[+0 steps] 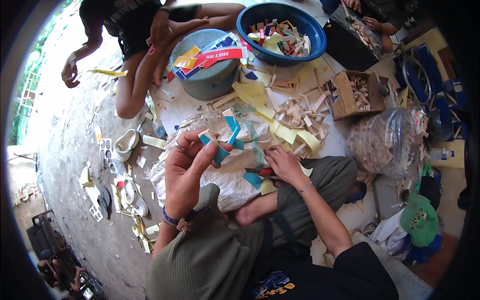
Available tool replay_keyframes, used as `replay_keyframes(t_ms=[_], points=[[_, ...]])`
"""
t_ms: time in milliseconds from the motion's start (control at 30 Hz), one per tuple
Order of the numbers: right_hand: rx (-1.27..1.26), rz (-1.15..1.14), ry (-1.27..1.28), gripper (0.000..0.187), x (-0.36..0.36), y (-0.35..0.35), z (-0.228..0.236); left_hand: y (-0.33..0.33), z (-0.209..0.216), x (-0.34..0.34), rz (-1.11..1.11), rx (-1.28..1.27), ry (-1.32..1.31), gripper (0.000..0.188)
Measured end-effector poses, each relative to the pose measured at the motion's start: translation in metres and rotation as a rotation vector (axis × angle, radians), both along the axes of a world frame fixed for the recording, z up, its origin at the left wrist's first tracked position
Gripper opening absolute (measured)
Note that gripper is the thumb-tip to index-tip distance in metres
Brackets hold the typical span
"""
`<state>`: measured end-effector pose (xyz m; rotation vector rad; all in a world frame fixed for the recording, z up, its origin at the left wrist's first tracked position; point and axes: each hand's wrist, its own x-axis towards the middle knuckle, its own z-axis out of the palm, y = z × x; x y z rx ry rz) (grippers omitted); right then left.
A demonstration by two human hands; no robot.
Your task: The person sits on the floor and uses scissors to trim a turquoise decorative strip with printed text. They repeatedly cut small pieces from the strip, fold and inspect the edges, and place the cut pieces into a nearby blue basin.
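Observation:
Raised over the sack, my left hand (192,162) is closed with fingers and thumb on a small wooden piece with blue strips (216,150), whose ends stick out past the fingertips. My right hand (285,165) lies low on the woven white sack (205,177), its fingers stretched out and apart. Just under its fingers is a red and black object (266,172), perhaps a scissors handle, partly covered by the hand. A blue strip (252,179) rests against that object. Further up, other blue strips (232,125) show beyond my left fingertips, partly overlapping the held piece.
Wood pieces (305,117) and yellow strips (260,100) lie beyond the sack. A blue basin (242,32), an upturned grey tub (210,82), a wooden box (342,102) and a clear plastic container (375,145) stand around. Another person (132,55) sits at the far left. White shoes (126,145) are left.

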<state>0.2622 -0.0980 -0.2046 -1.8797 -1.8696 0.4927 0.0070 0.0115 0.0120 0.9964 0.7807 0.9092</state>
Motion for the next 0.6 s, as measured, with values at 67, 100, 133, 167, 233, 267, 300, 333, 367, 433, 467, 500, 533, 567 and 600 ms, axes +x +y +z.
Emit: replay_keyframes(t_ms=[67,100,133,167,233,267,300,333,367,433,467,500,533,567,600], points=[[-0.066,0.002,0.032,0.025,0.001,-0.003,0.007,0.001,-0.001,0.001,-0.002,-0.008,0.001,0.025],[-0.090,-0.019,0.045,0.026,0.000,-0.004,0.009,0.001,-0.001,0.001,0.002,-0.022,-0.009,0.025],[-0.100,-0.035,0.054,0.027,0.001,-0.004,0.010,0.001,-0.001,0.001,0.000,-0.029,-0.003,0.026],[-0.120,-0.060,0.053,0.028,0.002,-0.004,0.011,0.001,-0.001,0.001,-0.009,-0.020,-0.010,0.026],[-0.052,-0.041,0.053,0.023,0.000,-0.005,0.010,0.001,-0.001,0.001,-0.013,-0.035,-0.033,0.026],[-0.040,-0.048,0.066,0.021,-0.001,-0.006,0.009,0.001,-0.001,0.000,-0.019,-0.040,-0.016,0.026],[-0.060,-0.055,0.072,0.019,-0.003,-0.008,0.007,0.000,0.000,0.000,-0.027,-0.034,-0.013,0.026],[-0.024,-0.069,0.094,0.017,-0.004,-0.011,0.006,0.000,0.000,0.000,-0.027,-0.032,-0.015,0.026],[-0.020,-0.079,0.111,0.016,-0.006,-0.014,0.004,0.000,0.000,0.000,-0.015,-0.042,-0.012,0.027],[0.007,-0.073,0.115,0.013,-0.009,-0.019,0.002,0.000,0.000,-0.001,-0.023,-0.023,0.004,0.026],[0.029,-0.057,0.101,0.013,-0.010,-0.022,0.000,-0.001,0.001,-0.001,-0.015,-0.026,0.007,0.026],[0.047,-0.035,0.077,0.012,-0.011,-0.024,-0.001,-0.001,0.001,-0.001,-0.024,-0.018,0.013,0.025],[0.049,-0.017,0.071,0.012,-0.011,-0.026,-0.002,-0.001,0.000,-0.001,-0.026,-0.015,0.010,0.025],[0.049,0.007,0.054,0.011,-0.010,-0.027,-0.003,0.000,0.000,-0.001,-0.022,-0.017,-0.003,0.024],[0.042,0.034,0.038,0.012,-0.009,-0.027,-0.005,0.000,0.000,-0.001,-0.031,-0.009,0.005,0.024]])
